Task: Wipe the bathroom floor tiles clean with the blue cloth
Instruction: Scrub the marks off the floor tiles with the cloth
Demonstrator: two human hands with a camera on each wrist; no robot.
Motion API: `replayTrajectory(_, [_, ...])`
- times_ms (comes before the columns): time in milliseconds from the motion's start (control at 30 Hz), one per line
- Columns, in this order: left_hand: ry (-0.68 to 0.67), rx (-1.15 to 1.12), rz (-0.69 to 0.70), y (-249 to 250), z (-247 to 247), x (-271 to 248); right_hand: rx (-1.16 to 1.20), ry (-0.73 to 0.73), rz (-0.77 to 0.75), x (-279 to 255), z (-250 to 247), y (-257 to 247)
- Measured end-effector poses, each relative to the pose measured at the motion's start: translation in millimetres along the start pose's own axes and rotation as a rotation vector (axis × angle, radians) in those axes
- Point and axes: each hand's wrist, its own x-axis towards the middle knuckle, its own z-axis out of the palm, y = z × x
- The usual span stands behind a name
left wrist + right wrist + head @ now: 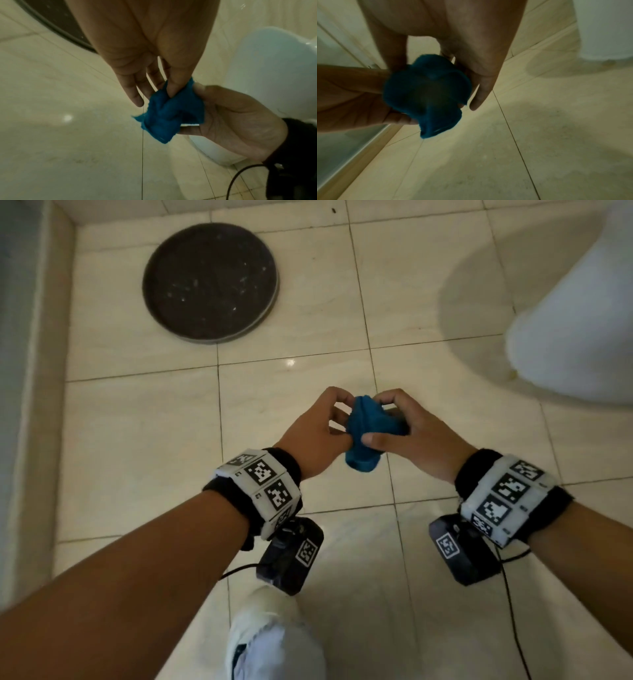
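A small blue cloth [368,433] is bunched up in the air above the cream floor tiles [137,440], held between both hands. My left hand [320,426] pinches its left side with thumb and fingers. My right hand [407,429] grips its right side, the thumb pressed over the front. In the left wrist view the blue cloth [173,113] is crumpled between my left hand [154,83] and my right hand [228,115]. The right wrist view shows the blue cloth [428,92] as a dark blurred ball against the right hand [476,75].
A round dark drain cover [210,282] lies on the floor at the back left. A white toilet base [575,330] stands at the right. A raised sill [30,405] runs along the left. My foot in a light shoe [274,638] is below the hands.
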Motion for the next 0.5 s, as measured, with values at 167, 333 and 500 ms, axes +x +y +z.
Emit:
replayTrajectory(167, [-0.019,0.102,-0.078,50.5,-19.6,-57.3,-0.057,0.093,0.003,-44.3,2.9,-54.2])
replayTrajectory(333, [-0.055,-0.033,-0.148,103.2,-37.9,-117.8,-0.034,-0.016,-0.011,-87.9,12.5,-127.3])
replayTrajectory(500, [-0.014,-0.214,-0.179,139.5,-49.8,-179.2,0.129,-0.237,0.072,-123.6,34.7,-186.5])
